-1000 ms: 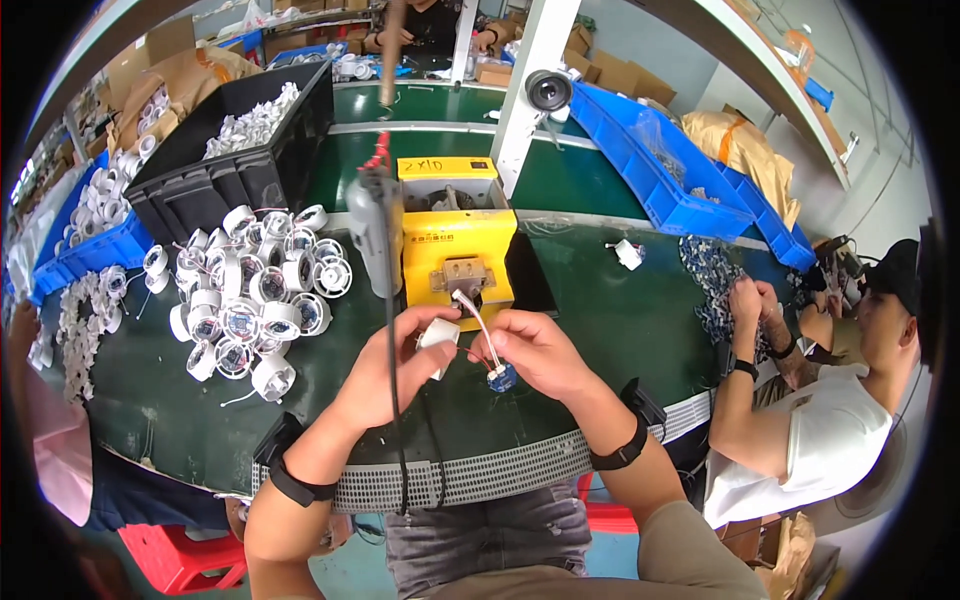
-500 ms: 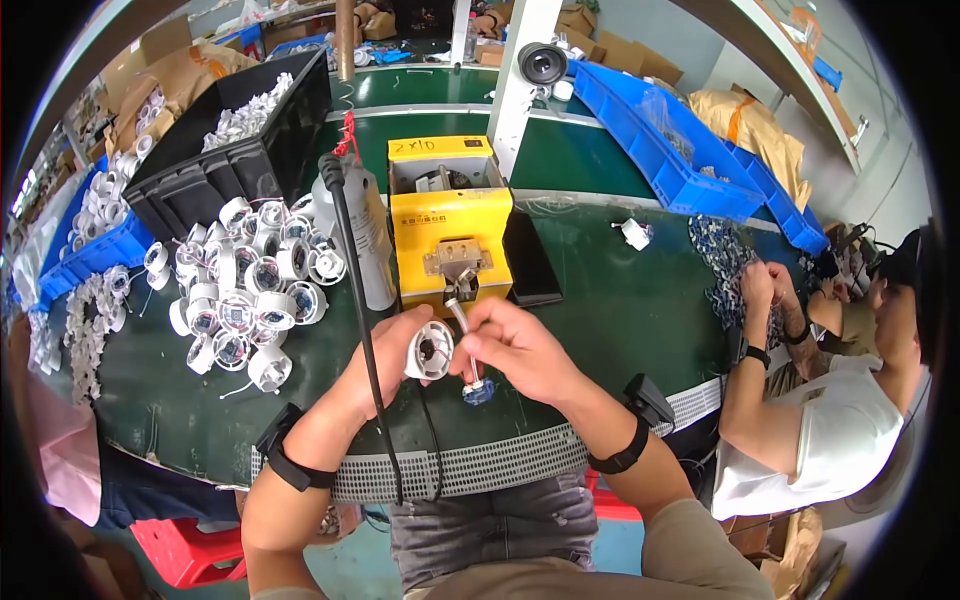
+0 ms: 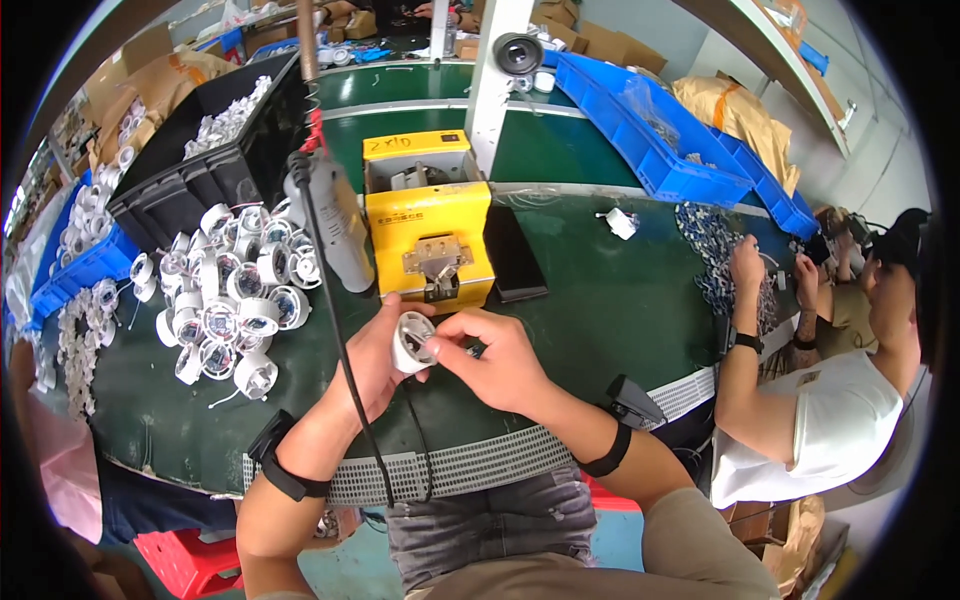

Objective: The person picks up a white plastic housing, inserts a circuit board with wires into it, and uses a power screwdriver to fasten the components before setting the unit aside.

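Observation:
In my left hand [image 3: 372,362] I hold a round white plastic housing [image 3: 402,350], fingers wrapped round its side, its open face turned toward my right hand. The right hand [image 3: 492,362] is closed, thumb and fingertips at the mouth of the housing. Between its fingers a bit of a small blue circuit board [image 3: 477,350] shows; the rest is hidden. Just beyond my hands stands a yellow machine [image 3: 430,215] with a metal fixture on its front. A grey powered hand tool [image 3: 342,225] hangs to its left, and its black cable crosses in front of my left wrist.
Left lies a pile of similar white housings [image 3: 235,310], with a black crate [image 3: 180,205] and blue bin [image 3: 95,262] behind. A flat black device [image 3: 517,262] lies beside the machine. Blue trays [image 3: 690,180] stand far right; a co-worker [image 3: 830,430] handles small parts there.
My right hand has moved its circuit board and pale wire from beside the housing up to its open mouth. The housing has turned, and the whole view has shifted slightly.

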Action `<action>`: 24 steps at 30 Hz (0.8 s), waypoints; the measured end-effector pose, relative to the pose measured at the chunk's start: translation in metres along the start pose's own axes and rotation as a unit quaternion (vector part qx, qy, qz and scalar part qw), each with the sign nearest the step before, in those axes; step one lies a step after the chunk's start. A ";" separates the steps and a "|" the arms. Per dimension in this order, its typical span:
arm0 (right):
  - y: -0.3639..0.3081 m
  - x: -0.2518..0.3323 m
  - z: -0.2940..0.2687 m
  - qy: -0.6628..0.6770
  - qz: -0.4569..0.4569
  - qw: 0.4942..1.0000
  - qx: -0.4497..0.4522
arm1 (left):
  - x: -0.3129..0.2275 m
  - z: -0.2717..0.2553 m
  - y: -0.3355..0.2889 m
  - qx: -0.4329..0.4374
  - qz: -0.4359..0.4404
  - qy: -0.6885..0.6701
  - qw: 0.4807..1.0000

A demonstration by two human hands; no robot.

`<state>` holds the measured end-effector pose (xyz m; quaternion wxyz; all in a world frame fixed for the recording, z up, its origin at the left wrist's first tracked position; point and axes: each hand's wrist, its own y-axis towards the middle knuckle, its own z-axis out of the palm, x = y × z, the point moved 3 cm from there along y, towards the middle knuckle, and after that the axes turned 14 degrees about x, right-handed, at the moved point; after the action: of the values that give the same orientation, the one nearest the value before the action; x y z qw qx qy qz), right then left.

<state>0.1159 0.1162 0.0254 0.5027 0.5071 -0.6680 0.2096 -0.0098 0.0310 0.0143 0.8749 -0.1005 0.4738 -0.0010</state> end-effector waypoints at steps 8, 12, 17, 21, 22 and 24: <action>0.002 -0.001 0.005 0.000 -0.006 1.000 0.006 | 0.004 -0.005 -0.005 -0.010 0.036 -0.019 0.999; 0.002 -0.001 0.003 0.017 -0.024 1.000 -0.002 | 0.009 -0.004 -0.003 0.000 0.034 -0.013 0.999; -0.002 0.005 -0.006 -0.012 -0.041 0.998 -0.036 | 0.014 0.008 0.006 0.064 0.032 -0.005 0.997; 0.001 0.015 -0.008 -0.074 -0.083 0.990 -0.086 | 0.009 0.005 0.002 0.063 0.066 -0.022 0.996; 0.002 0.021 -0.010 -0.103 -0.099 0.982 -0.125 | 0.010 0.001 0.003 0.056 0.081 -0.020 0.995; 0.002 0.018 -0.017 -0.144 -0.141 0.969 -0.140 | 0.008 -0.005 0.000 0.030 0.095 -0.012 0.995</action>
<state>0.1224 0.1222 0.0482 0.4916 0.5456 -0.6779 -0.0341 -0.0098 0.0290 0.0048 0.8791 -0.0293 0.4707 0.0690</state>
